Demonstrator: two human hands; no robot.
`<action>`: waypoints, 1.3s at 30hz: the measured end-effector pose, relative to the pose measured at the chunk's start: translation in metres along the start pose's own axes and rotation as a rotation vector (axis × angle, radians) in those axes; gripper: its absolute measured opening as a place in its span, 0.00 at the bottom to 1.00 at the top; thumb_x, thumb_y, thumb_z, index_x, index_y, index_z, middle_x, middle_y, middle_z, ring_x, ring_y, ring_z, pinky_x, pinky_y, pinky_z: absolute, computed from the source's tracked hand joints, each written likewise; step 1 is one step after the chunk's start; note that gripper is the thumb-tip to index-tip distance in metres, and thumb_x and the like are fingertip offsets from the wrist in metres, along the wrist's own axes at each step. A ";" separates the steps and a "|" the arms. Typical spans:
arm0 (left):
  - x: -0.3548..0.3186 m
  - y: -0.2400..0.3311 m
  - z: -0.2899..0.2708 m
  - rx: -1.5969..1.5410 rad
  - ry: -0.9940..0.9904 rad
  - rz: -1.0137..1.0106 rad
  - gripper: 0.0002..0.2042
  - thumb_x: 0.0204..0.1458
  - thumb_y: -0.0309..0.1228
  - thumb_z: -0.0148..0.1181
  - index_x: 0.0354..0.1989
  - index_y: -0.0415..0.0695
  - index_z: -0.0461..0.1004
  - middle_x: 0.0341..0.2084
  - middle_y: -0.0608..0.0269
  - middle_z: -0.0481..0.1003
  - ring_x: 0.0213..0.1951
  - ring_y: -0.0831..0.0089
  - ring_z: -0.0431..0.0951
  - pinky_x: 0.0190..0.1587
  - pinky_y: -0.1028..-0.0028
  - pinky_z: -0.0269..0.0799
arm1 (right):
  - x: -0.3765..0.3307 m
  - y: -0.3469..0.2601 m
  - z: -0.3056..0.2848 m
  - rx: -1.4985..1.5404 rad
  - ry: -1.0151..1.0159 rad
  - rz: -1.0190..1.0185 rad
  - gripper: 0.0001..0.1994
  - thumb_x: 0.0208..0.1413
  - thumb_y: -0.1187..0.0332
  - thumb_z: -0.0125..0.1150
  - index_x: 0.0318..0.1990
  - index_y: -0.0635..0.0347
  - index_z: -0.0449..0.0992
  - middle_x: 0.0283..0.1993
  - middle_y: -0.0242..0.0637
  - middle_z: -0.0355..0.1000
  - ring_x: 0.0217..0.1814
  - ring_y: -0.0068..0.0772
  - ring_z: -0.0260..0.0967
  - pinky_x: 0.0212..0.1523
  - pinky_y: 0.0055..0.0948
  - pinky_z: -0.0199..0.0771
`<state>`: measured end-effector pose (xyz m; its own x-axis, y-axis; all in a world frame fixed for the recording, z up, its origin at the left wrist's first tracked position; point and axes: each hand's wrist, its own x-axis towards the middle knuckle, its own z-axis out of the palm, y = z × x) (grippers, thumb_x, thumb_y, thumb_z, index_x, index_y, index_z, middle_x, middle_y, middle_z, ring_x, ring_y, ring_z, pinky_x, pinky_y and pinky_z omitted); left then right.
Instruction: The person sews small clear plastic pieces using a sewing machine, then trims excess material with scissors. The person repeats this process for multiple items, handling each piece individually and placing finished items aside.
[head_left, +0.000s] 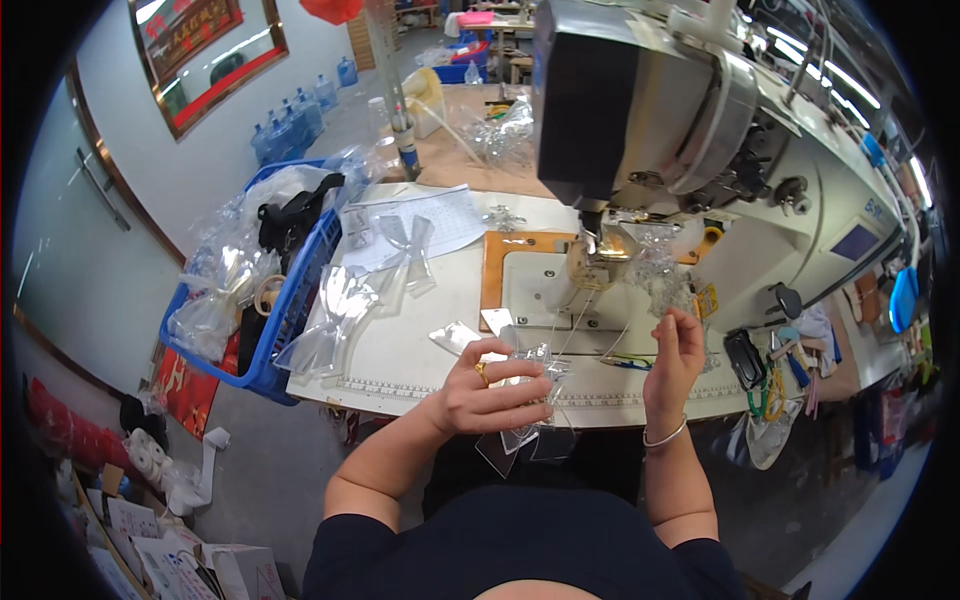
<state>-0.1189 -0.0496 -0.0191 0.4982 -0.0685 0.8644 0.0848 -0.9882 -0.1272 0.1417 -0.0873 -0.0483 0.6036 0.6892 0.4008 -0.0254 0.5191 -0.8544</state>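
Observation:
My left hand [490, 392], with a ring on it, is closed on a clear plastic bow [535, 440] at the front edge of the sewing table. Its fingers cover part of the bow, and some of it hangs over the edge. To the right, my right hand [675, 368] is raised with fingertips pinched together; what they hold, if anything, is too small to make out. Just behind those fingertips lies a heap of clear plastic scraps [665, 285]. Thread snips [627, 361] rest between my hands. Ahead stands the sewing machine [590, 120], with threads running from its needle area toward me.
More clear plastic bows [340, 305] lie at the left on the white table [460, 215], beside a paper sheet [455, 220]. A blue basket [300, 290] of plastic and black pieces stands against the table's left edge. Tools and a black case [745, 358] sit at the right.

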 end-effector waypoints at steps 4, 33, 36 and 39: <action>-0.005 -0.004 0.005 0.062 -0.075 0.108 0.06 0.48 0.29 0.61 0.34 0.55 0.76 0.39 0.72 0.77 0.42 0.74 0.77 0.49 0.67 0.65 | 0.008 -0.038 0.015 -0.316 -0.135 -0.532 0.11 0.51 0.75 0.62 0.43 0.64 0.71 0.41 0.36 0.68 0.41 0.29 0.64 0.47 0.27 0.65; -0.008 -0.002 0.027 0.062 -0.118 0.425 0.08 0.47 0.29 0.58 0.36 0.55 0.77 0.42 0.74 0.76 0.46 0.75 0.73 0.49 0.69 0.67 | 0.009 -0.047 0.030 -0.261 -1.219 0.541 0.14 0.46 0.70 0.70 0.39 0.65 0.74 0.34 0.31 0.74 0.38 0.20 0.70 0.43 0.22 0.70; -0.009 -0.004 0.030 -0.325 -0.071 -0.096 0.09 0.45 0.28 0.61 0.37 0.53 0.78 0.40 0.72 0.77 0.48 0.67 0.72 0.52 0.67 0.66 | 0.007 -0.046 0.026 -0.161 -1.029 0.543 0.13 0.46 0.73 0.69 0.39 0.65 0.73 0.34 0.33 0.74 0.37 0.21 0.71 0.41 0.21 0.71; -0.012 0.012 0.080 -1.249 0.308 -0.995 0.45 0.41 0.30 0.70 0.67 0.51 0.47 0.62 0.57 0.57 0.62 0.59 0.59 0.62 0.57 0.57 | 0.012 -0.047 0.027 -0.069 -0.731 0.544 0.12 0.46 0.75 0.68 0.39 0.65 0.73 0.33 0.33 0.74 0.35 0.21 0.72 0.38 0.21 0.73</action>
<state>-0.0548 -0.0496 -0.0699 0.4825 0.7586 0.4380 -0.5409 -0.1353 0.8302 0.1285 -0.0896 0.0058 -0.1331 0.9907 0.0271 -0.0972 0.0142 -0.9952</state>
